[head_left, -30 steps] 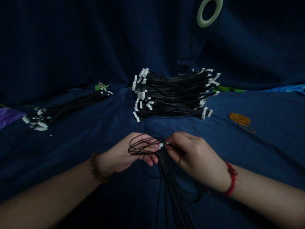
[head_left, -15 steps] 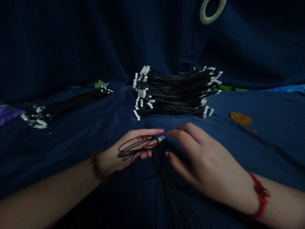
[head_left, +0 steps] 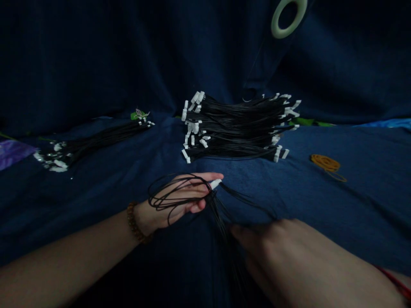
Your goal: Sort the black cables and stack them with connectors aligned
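Observation:
My left hand (head_left: 189, 199) is closed around a bundle of thin black cables (head_left: 221, 222), index finger stretched out along the top. Loops of the cable hang over the back of its fingers, and a white connector (head_left: 215, 184) sticks out near the fingertips. Lower right, my right hand (head_left: 276, 252) is blurred, its fingers curled and partly hidden. Several black strands (head_left: 245, 198) run from the connector to this hand, drawn away from the rest, which trail down toward the bottom of the view.
Behind my hands lies a stack of black cables with white connectors (head_left: 237, 124). To the left rests another cable bundle (head_left: 96, 139). Yellow-brown rubber bands (head_left: 326, 163) lie at right on the dark blue cloth (head_left: 362, 171). A pale ring (head_left: 289, 19) appears at top right.
My right hand has moved from beside the connector down and to the right, and strands now stretch toward it. The loops over my left hand have spread and shifted left.

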A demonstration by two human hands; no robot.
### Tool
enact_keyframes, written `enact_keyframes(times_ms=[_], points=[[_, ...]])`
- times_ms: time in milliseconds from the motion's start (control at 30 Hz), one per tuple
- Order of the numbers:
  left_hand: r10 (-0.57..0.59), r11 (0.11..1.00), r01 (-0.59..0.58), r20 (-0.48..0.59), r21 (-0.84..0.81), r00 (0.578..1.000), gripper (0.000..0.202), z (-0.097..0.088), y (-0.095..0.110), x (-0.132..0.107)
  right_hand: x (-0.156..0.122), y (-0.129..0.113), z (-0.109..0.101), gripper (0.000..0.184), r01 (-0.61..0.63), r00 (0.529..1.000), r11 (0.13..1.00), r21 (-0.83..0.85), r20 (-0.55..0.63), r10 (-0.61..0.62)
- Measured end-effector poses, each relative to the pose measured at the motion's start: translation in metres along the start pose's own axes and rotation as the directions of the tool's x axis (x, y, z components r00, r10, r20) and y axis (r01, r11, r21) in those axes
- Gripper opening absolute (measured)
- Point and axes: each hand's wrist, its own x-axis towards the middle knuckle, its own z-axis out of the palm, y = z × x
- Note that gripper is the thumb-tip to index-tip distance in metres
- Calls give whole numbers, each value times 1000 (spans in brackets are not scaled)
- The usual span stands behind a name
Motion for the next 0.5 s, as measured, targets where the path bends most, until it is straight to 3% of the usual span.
enact_keyframes(times_ms=[100, 233, 367, 500], points=[[-30, 999, 31, 38, -33, 999, 37, 3, 5, -1, 14, 11, -5, 23, -56, 998, 997, 49, 9, 56], [-45, 998, 45, 8, -54, 999, 36, 7, 8, 0, 30, 22, -3, 23, -92, 993, 917, 387, 100, 57], [-23, 997, 22, -23, -72, 999, 35, 7, 4, 2, 36, 22, 7, 33, -189, 980, 669, 719, 178, 86], [-15, 996, 14, -11, -88, 1000, 35, 5, -1, 2, 38, 18, 14, 25, -221, 975, 440, 870, 191, 112]])
